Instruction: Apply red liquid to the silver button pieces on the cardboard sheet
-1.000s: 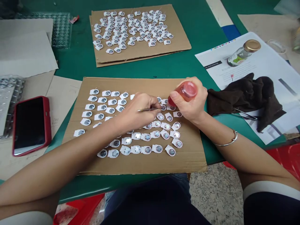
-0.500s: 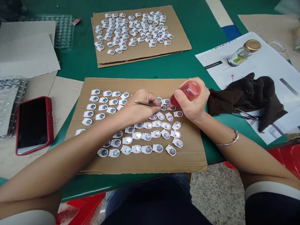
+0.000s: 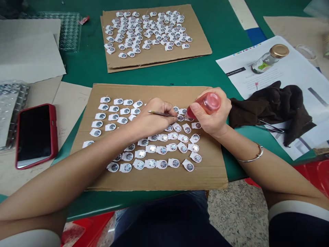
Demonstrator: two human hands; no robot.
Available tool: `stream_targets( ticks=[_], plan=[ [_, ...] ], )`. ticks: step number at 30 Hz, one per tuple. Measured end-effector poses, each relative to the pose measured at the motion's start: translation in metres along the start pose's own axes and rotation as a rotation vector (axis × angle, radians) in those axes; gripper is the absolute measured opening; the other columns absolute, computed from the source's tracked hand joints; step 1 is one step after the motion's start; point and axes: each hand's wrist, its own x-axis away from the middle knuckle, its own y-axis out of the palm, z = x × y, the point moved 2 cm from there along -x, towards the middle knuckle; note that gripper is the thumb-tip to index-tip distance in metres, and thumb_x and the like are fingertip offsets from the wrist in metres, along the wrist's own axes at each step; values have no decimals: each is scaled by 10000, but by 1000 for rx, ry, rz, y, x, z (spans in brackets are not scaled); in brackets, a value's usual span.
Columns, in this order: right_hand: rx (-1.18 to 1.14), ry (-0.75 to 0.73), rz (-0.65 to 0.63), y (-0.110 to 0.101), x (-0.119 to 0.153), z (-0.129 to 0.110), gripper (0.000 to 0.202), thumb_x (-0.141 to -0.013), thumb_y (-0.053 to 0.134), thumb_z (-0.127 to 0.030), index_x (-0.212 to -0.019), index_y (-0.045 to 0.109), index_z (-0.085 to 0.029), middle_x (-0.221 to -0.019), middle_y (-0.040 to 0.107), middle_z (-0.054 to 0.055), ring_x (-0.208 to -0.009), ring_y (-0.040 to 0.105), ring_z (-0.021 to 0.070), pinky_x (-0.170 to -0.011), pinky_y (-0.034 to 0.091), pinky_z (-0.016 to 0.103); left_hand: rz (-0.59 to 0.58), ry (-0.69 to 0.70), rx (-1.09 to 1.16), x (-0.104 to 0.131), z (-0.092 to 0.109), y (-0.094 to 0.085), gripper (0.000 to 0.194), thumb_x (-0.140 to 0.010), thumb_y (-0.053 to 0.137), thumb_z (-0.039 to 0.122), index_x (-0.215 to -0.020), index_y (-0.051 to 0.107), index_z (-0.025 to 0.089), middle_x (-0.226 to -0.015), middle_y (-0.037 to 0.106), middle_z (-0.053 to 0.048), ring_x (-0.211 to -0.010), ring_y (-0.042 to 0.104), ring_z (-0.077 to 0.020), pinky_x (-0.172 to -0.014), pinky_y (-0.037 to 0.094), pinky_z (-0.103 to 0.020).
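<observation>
My left hand (image 3: 158, 115) is closed on slim metal tweezers (image 3: 162, 113), whose tip points right, at the small parts by the back right of the cardboard sheet (image 3: 156, 180). My right hand (image 3: 217, 111) grips a red, see-through squeeze bottle (image 3: 208, 103), tilted with its nose down and to the left, close to the tweezer tip. Rows of small white tabs with round silvery centres (image 3: 163, 150) cover the sheet. My fingers and forearm hide some of them, and the exact contact at the bottle's nose is hidden.
Farther back, stacked cardboard (image 3: 154, 59) carries many similar parts. To the left lie a phone in a red case (image 3: 36, 135) and clear trays (image 3: 55, 31). On the right are a gold-lidded jar (image 3: 269, 58), printed paper (image 3: 239, 61), a dark cloth (image 3: 272, 103) and metal tweezers (image 3: 272, 127).
The view has shifted very slightly. Both hands keep nearly the same pose, with the tweezers and the red bottle still held over the same spot.
</observation>
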Motion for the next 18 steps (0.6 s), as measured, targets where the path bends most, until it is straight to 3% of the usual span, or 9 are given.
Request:
stream_targets(
  ticks=[18],
  plan=[
    [7,33,-18,0,1,-3,347,-736,606,-523,-833,462,-223,-723,572,12,-657,585,171,-651,515,402,-5,-58,10,0,2,-1,126,-702,614,248,-735,702,165,-626,655,-24,-517,538,-107,-461,350,-238]
  ],
)
